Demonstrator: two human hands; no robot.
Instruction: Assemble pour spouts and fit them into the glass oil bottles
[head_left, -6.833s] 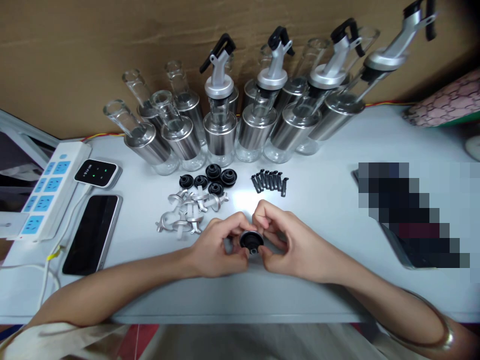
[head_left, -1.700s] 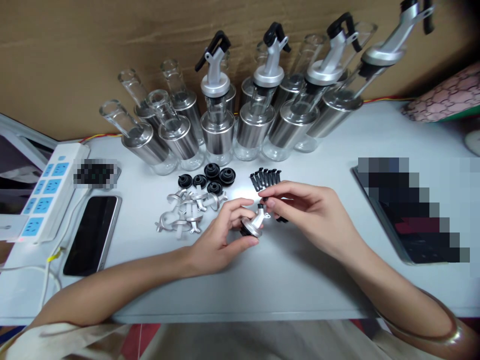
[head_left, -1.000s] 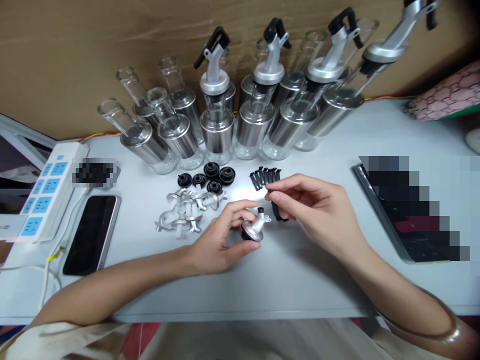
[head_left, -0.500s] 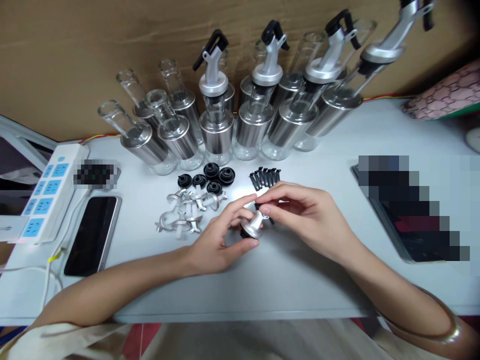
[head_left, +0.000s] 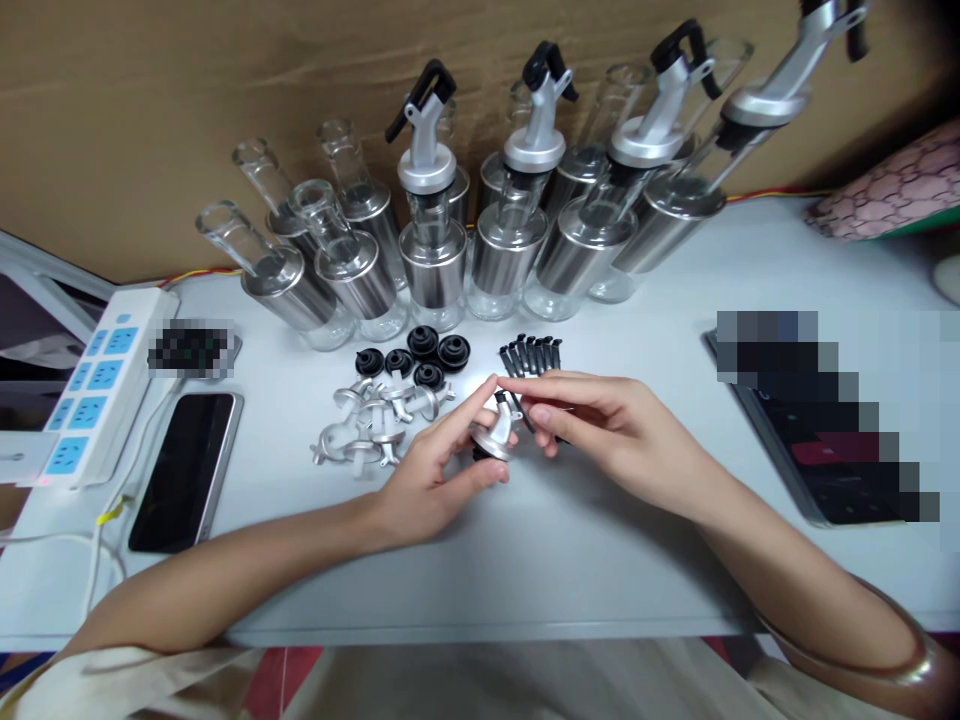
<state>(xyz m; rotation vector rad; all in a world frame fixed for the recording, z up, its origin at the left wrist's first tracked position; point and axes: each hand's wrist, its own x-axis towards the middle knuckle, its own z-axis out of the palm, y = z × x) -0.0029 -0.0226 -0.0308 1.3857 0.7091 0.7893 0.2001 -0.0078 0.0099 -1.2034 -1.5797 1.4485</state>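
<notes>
My left hand point(head_left: 439, 470) grips a silver pour spout point(head_left: 491, 438) with a black stopper under it, just above the white table point(head_left: 570, 560). My right hand point(head_left: 600, 430) pinches a small black lever piece against the top of that spout; most of the piece is hidden by the fingers. Close behind the hands lies a row of black lever pieces point(head_left: 531, 352). Left of them sit several black stoppers point(head_left: 420, 358) and a heap of silver spouts point(head_left: 379, 425).
Several glass-and-steel bottles point(head_left: 435, 265) stand along the cardboard wall, some capped with spouts. A power strip point(head_left: 90, 385) and a dark phone point(head_left: 184, 468) lie at the left. A tablet point(head_left: 825, 450) lies at the right, a patterned cloth point(head_left: 889, 195) behind it.
My right hand picked a black lever piece from the row and brought it onto the spout in my left hand. The left hand tilted the spout upward a little.
</notes>
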